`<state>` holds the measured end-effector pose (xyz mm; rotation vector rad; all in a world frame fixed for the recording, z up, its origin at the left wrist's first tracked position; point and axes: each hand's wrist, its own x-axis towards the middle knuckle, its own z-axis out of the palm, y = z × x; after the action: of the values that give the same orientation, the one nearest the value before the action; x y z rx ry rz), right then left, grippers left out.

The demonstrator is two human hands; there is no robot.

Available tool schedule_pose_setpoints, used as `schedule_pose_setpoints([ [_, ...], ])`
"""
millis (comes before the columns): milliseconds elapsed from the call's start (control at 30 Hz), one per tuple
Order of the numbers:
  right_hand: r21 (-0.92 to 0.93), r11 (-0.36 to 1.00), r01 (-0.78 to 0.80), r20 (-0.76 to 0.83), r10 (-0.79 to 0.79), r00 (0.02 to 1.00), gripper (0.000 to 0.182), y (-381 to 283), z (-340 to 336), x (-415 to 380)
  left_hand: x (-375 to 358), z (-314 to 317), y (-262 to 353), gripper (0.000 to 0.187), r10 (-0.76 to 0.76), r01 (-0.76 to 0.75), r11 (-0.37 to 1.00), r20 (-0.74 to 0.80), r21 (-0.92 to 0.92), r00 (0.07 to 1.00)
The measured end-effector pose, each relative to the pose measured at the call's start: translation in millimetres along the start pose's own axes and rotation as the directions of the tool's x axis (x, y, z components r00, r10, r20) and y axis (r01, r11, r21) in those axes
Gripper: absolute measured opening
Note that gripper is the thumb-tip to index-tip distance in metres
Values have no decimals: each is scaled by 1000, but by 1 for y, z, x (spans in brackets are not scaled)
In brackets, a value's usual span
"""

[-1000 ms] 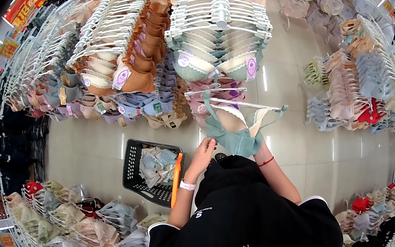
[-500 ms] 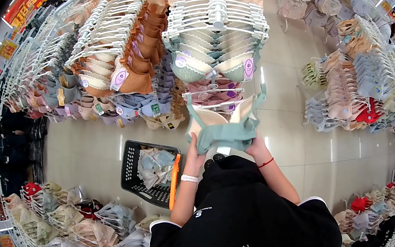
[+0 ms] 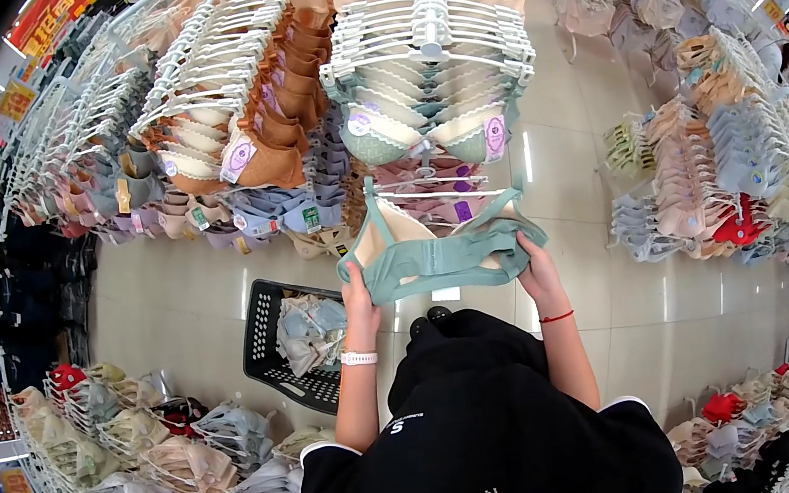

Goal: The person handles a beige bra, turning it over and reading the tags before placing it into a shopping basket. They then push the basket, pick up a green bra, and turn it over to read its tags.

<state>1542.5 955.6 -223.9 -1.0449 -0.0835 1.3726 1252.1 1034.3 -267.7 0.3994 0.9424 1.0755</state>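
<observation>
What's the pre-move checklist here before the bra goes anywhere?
1. Left hand grips the green bra at its left end: ok.
2. Right hand grips its right end: ok.
3. Bra stretched flat between both hands, no twist in the band: ok; the strap ends are too small to tell.
4. Hanger on the bra: none visible; cannot tell whether one is hidden behind the fabric.
5. Rack straight ahead above the bra is packed with hangers; free slot: cannot tell.
6. Basket on the floor to the lower left, holding garments, clear of both hands: ok.
</observation>
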Motion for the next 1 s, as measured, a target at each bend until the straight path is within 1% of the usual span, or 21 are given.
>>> schedule_pose_setpoints([
  [33, -21, 1000, 7, -7, -7, 1000, 32, 1, -4, 2, 1, 0, -1, 55, -1, 1, 1000, -3, 4, 1000],
  [133, -127, 987, 93, -70, -103, 992, 32, 3, 0, -1, -6, 10, 4, 50, 12, -9, 999, -60, 38, 998],
  [233, -485, 859, 166, -102, -244, 964, 31, 2, 20, -8, -7, 10, -3, 42, 157, -136, 970, -90, 200, 984],
  [267, -506, 852, 132, -112, -217, 970, 29, 4, 29, -9, -9, 13, -5, 41, 222, -194, 929, -55, 315, 974],
  [333, -543, 807, 234, 16, -268, 963, 31, 20, 38, -7, -17, 25, -3, 40, 341, -309, 795, 36, 521, 939],
  [367, -555, 781, 286, 84, -289, 954, 32, 29, 43, -6, -32, 48, 5, 38, 381, -333, 734, 47, 592, 923],
  [400, -543, 786, 296, 112, -281, 953, 31, 36, 56, -9, -36, 54, 0, 37, 412, -366, 682, 81, 633, 908],
  [433, -487, 851, 196, 64, -189, 980, 31, 41, 65, -16, -40, 59, -3, 35, 439, -396, 627, 116, 671, 891],
  [500, -538, 758, 369, 248, -275, 929, 32, 52, 74, -16, -56, 74, 2, 33, 359, -339, 581, 141, 740, 923],
  [533, -719, 585, 377, 236, -305, 923, 36, 52, 79, -23, -60, 82, 1, 35, 392, -394, 581, 180, 712, 902],
  [567, -760, 462, 457, 336, -323, 885, 39, 53, 84, -28, -62, 86, -1, 35, 391, -444, 586, 243, 678, 888],
  [633, -747, 506, 432, 341, -267, 902, 41, 61, 85, -32, -69, 97, -2, 34, 414, -463, 567, 250, 681, 875],
  [667, -745, 500, 441, 349, -271, 897, 40, 64, 80, -29, -62, 93, -13, 31, 494, -532, 561, 260, 635, 830],
  [767, -743, 551, 380, 272, -270, 924, 37, 72, 60, -15, -59, 79, -7, 27, 303, -340, 599, 187, 725, 934],
  [800, -706, 639, 304, 187, -246, 951, 34, 69, 58, -14, -55, 74, -12, 23, 363, -367, 688, 141, 627, 921],
  [833, -635, 704, 318, 155, -287, 945, 29, 73, 47, -5, -50, 60, -10, 22, 213, -206, 780, 59, 591, 975],
  [867, -613, 756, 228, 37, -261, 965, 26, 77, 27, 7, -46, 53, -8, 22, 285, -260, 829, 26, 495, 958],
  [900, -578, 804, 141, -81, -228, 970, 23, 70, 25, 8, -41, 49, -5, 23, 351, -317, 862, -15, 395, 936],
  [933, -502, 864, 38, -196, -156, 968, 21, 62, 21, 7, -36, 43, 2, 24, 306, -286, 933, -64, 219, 950],
  [967, -421, 905, 57, -263, -182, 947, 23, 42, 44, -7, -33, 44, 11, 26, 254, -252, 967, -105, 33, 961],
  [1000, -343, 935, 90, -222, -173, 960, 26, 43, 35, -5, -38, 51, 25, 27, 220, -233, 971, -168, -60, 961],
])
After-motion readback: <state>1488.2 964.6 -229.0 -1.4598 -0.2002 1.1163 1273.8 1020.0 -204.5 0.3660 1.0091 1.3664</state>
